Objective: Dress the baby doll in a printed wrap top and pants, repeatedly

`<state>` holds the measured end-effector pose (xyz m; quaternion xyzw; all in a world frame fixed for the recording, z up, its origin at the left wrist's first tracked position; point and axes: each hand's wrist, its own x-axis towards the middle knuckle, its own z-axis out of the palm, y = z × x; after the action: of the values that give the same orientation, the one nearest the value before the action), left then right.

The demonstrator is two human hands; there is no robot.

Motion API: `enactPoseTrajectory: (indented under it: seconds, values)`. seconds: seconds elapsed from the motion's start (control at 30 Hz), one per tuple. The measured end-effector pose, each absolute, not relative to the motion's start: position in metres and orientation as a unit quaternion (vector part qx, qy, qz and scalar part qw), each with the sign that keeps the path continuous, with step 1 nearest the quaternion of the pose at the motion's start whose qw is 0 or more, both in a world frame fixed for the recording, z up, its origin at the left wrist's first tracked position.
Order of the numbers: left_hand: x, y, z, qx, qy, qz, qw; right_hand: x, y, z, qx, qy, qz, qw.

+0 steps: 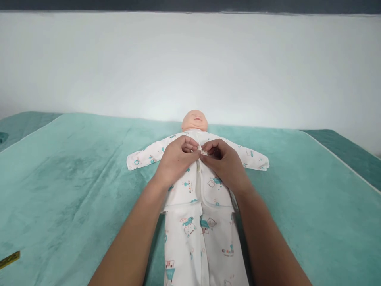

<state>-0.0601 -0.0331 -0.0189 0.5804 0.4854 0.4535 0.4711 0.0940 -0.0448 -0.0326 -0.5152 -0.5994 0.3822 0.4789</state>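
A baby doll (195, 120) lies on its back, dressed in a white printed baby shirt (181, 190) and matching trousers (190, 242). The sleeves stretch out to both sides. At the upper chest, my left hand (180, 155) pinches the shirt's front edge between thumb and fingers. My right hand (222, 159) pinches the opposite front edge, its fingertips almost meeting those of the left. Below the hands the two front edges lie side by side with a narrow gap. Whatever fastener is between my fingertips is too small and covered to make out.
A green plush cover (74, 178) spreads under the doll. Behind it rises a white wall (190, 59) with a dark band along the top. A yellow and black strip (10, 259) lies at the lower left edge.
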Motion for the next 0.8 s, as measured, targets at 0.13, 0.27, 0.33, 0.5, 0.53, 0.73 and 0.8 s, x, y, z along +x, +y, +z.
enactPoseTrajectory:
  seconds: [0.13,0.27,0.33,0.5,0.53,0.73,0.8]
  values:
    - [-0.058,-0.034,-0.017,0.581,0.497,0.454,0.458,0.095,-0.045,-0.032,-0.521,-0.592,0.399,0.468]
    - [-0.059,-0.034,-0.02,0.57,0.482,0.461,0.481,0.095,-0.045,-0.032,-0.52,-0.593,0.4,0.466]
    - [-0.061,-0.033,-0.021,0.568,0.466,0.466,0.493,0.096,-0.045,-0.032,-0.52,-0.593,0.403,0.465]
    - [-0.067,-0.033,-0.02,0.574,0.474,0.452,0.492,0.096,-0.046,-0.031,-0.525,-0.591,0.398,0.465]
    - [-0.067,-0.034,-0.019,0.574,0.484,0.447,0.486,0.096,-0.046,-0.031,-0.524,-0.593,0.396,0.465]
    - [-0.067,-0.037,-0.02,0.596,0.532,0.435,0.417,0.096,-0.046,-0.03,-0.525,-0.597,0.393,0.462]
    - [-0.066,-0.037,-0.02,0.604,0.534,0.432,0.405,0.095,-0.045,-0.031,-0.527,-0.596,0.39,0.463]
